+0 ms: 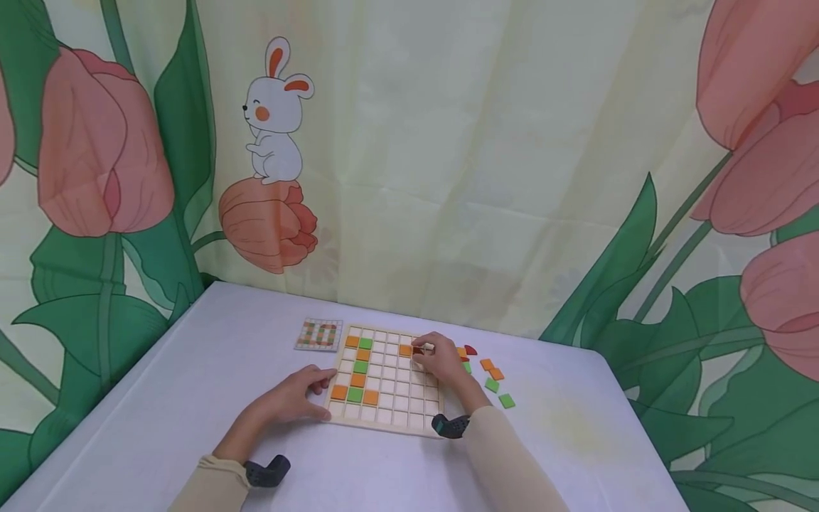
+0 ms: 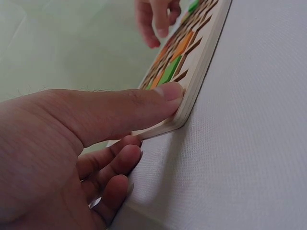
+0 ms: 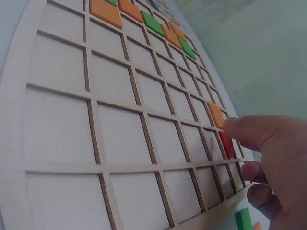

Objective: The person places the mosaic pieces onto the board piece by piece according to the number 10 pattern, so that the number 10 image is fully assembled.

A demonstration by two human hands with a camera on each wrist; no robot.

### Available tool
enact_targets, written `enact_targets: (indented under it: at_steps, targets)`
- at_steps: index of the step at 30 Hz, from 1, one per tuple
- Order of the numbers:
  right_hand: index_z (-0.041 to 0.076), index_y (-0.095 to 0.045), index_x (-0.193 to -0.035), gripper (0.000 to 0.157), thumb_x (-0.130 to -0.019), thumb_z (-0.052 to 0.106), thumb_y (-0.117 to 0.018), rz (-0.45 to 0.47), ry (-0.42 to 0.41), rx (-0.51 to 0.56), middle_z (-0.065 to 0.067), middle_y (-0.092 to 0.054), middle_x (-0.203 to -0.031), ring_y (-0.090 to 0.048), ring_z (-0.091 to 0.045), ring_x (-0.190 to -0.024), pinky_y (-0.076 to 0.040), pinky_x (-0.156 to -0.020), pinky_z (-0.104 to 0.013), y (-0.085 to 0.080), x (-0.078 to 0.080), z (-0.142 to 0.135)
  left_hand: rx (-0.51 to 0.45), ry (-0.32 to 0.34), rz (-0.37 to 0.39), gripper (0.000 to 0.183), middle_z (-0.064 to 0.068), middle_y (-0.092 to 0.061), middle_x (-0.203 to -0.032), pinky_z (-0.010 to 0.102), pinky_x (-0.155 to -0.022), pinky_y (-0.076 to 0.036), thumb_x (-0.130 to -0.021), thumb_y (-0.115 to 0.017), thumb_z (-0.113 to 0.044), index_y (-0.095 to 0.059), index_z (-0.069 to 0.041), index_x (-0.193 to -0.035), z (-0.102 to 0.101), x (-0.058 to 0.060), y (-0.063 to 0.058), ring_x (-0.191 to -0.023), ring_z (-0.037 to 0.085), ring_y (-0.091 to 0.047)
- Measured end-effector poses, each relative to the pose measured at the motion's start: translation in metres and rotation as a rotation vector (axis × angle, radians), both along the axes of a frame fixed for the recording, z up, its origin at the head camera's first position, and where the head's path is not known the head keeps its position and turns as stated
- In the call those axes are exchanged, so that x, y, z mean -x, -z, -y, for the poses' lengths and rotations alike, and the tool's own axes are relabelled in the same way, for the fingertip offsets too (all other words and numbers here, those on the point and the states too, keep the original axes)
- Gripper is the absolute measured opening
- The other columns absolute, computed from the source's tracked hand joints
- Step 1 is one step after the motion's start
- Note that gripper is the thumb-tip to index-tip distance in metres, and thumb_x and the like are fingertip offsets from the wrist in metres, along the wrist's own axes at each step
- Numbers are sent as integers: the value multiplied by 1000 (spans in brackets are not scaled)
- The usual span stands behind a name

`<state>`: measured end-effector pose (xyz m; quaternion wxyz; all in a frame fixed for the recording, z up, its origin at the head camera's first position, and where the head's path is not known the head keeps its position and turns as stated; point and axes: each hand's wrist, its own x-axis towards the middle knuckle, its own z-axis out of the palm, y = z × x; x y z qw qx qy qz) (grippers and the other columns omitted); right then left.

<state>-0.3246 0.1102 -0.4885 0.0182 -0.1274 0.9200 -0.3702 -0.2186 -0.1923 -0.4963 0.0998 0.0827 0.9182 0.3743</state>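
A wooden grid board (image 1: 384, 427) lies flat, with orange and green square tiles in several cells at its left. My left hand (image 1: 291, 398) rests at the board's near left corner. In the left wrist view its thumb (image 2: 165, 98) presses on the frame while the other fingers curl beside the edge. My right hand (image 1: 441, 359) is over the far right part of the grid. Its thumb and forefinger pinch a red piece (image 3: 226, 143) at a cell beside an orange tile (image 1: 406, 350). The forefinger is hidden in the right wrist view.
A small pattern card (image 1: 319, 335) lies beyond the board's left side. Loose green tiles (image 1: 491, 385), orange tiles (image 1: 495, 373) and a rounded red piece (image 1: 470, 350) lie right of the board. A printed curtain (image 1: 448, 178) hangs behind the white table (image 1: 358, 476).
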Motion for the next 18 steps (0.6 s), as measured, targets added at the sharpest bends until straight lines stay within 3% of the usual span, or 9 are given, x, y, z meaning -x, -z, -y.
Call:
enact_targets:
  at_steps: [9,18]
  targets:
    - [20,-71,-107,19,-88,22,-71,9,157,-70,-1,-64,-115,-51,-18,-93,-45,-77,-31,-1,-8,-32,-2,11,-3,82,-3,-50,-97,29,-78,-41,-66,-88,-18,-51,-11,-140,0,0,-2,-92,13,-46]
    - [17,-71,-109,21,-88,18,-70,28,250,-94,-5,-64,-117,-54,-21,-99,-51,-83,-34,0,-12,-67,11,13,-14,82,-3,-50,-96,28,-77,-40,-66,-88,-18,-52,-11,-139,1,1,0,-91,12,-45]
